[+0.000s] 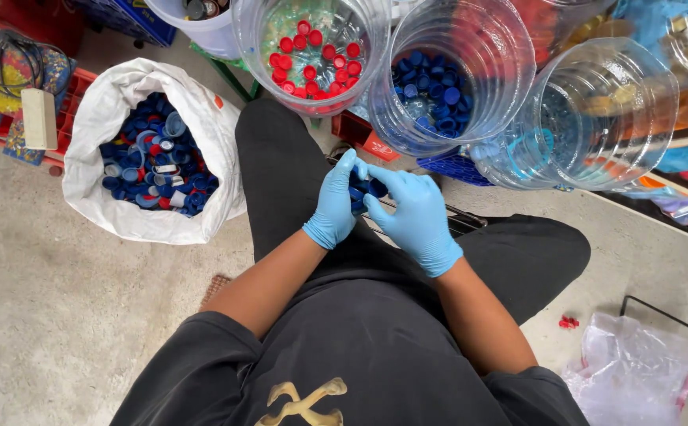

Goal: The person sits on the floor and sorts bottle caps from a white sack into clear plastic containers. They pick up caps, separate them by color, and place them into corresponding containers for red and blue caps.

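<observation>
Holding a small clump of dark blue bottle caps (366, 189) between both hands, dead centre of view over my lap. Left hand (334, 207) is cupped around the clump from the 9 o'clock side; right hand (416, 214) closes in from 3 o'clock, fingertips pinching at the caps. Both in blue gloves.

Around me: white sack of mixed caps (153, 158) at 10 o'clock on the floor, mostly blue with some red and white. Clear jar of red caps (312, 51) at 12, clear jar of blue caps (437, 91) at 1, a third clear jar (596, 118) at 2 that looks nearly empty. Small red bit (568, 322) on the floor at 4, clear plastic bag (635, 379) at 5.

Risk, as I judge it: loose two-hand grip, gloves slick, so a cap could slip out and roll under my legs.

Hard to read: cap count in the hands, since fingers cover most of them. Third jar's contents possibly rings, too washed out by reflections. Top jars cut off by frame edge.
</observation>
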